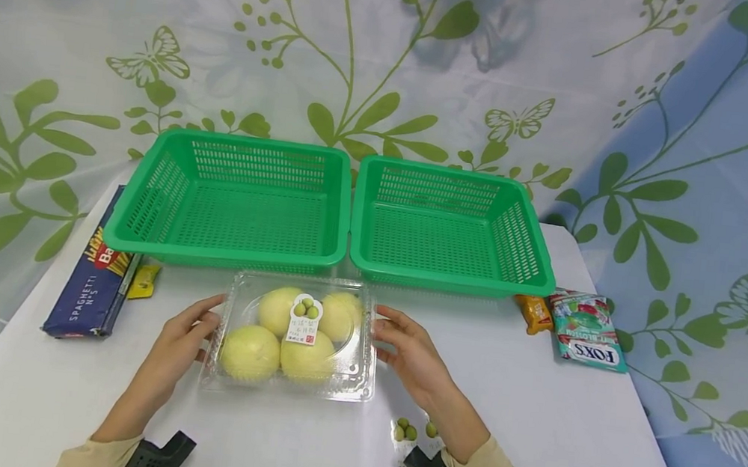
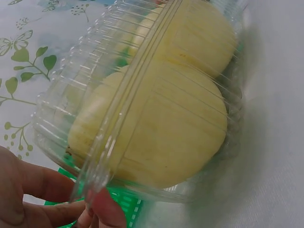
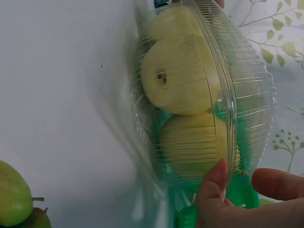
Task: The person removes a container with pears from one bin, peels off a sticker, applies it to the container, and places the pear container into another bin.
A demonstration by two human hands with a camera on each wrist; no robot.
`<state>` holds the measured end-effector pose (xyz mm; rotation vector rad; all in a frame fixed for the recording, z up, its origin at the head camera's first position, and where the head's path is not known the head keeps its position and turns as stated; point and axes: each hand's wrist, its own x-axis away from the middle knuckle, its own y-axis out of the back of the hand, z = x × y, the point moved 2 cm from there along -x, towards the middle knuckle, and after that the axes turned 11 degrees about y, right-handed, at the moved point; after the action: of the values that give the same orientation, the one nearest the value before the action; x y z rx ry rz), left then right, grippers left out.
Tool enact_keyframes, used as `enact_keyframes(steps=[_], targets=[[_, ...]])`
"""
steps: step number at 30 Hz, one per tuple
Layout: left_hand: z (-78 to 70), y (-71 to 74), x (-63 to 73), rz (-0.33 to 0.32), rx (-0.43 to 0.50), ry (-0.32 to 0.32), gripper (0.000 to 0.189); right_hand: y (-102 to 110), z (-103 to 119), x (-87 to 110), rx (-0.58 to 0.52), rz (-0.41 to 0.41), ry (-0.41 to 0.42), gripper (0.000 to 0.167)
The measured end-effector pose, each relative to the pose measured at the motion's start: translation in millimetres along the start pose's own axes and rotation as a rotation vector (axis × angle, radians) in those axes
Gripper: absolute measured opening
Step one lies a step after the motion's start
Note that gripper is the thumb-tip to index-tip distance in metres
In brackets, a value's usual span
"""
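A clear plastic clamshell box (image 1: 225,369) of several pale yellow pears (image 1: 250,353) is between my two hands in the head view. A white label (image 1: 303,324) with printed green fruit is on its lid. My left hand (image 1: 184,339) pinches the box's left rim; in the left wrist view the thumb (image 2: 108,209) and fingers meet at that rim. At the opposite side my right hand (image 1: 413,354) grips the right rim, its thumb and forefinger (image 3: 275,184) on either side of it in the right wrist view. Whether the box's base touches the table is hard to tell.
Behind the box stand two green baskets, left (image 1: 223,256) and right (image 1: 451,280). A blue spaghetti box (image 1: 87,296) and yellow packet (image 1: 143,281) lie left. An orange packet (image 1: 534,313) and Foxs bag (image 1: 588,329) lie right. Fruit-printed labels (image 1: 405,432) lie near the right forearm.
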<state>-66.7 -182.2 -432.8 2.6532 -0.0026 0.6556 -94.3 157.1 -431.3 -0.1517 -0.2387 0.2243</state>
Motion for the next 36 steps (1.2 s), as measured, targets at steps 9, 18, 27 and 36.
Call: enact_keyframes(steps=[9,18,27,36], targets=[[2.6,3.3,1.2,0.043,0.094,-0.034,0.048,2,3,9.4,0.058,0.044,0.036,0.057],[1.3,5.8,3.1,0.111,0.248,-0.048,0.050,5,8,15.2,0.046,0.032,0.057,0.059],[3.4,10.4,3.0,0.169,0.273,-0.101,0.050,6,12,19.5,0.039,0.034,0.071,0.058],[2.7,14.4,8.5,0.294,0.302,-0.220,0.050,8,19,24.0,0.025,0.021,0.103,0.057]])
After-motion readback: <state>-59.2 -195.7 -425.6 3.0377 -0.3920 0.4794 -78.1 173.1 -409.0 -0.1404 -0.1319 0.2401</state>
